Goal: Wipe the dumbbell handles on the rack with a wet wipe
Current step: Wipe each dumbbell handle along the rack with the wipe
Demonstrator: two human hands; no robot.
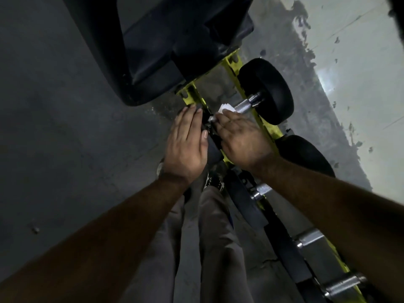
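A dumbbell with black round heads [270,90] lies across the yellow rack [265,127]. Its knurled steel handle [244,106] shows between the far head and my right hand [239,138]. My right hand covers the near part of that handle and holds a white wet wipe [225,107] against it; the wipe sticks out past my fingers. My left hand [185,147] lies with straight fingers on the dumbbell's near black head, which is mostly hidden. More dumbbell handles [263,189] [343,287] sit lower on the rack.
A large black padded bench or machine part [166,40] looms over the rack's far end. A stained pale wall [349,73] runs behind the rack. Dark rubber floor [65,127] spreads to the left. My grey trouser legs [207,237] stand beside the rack.
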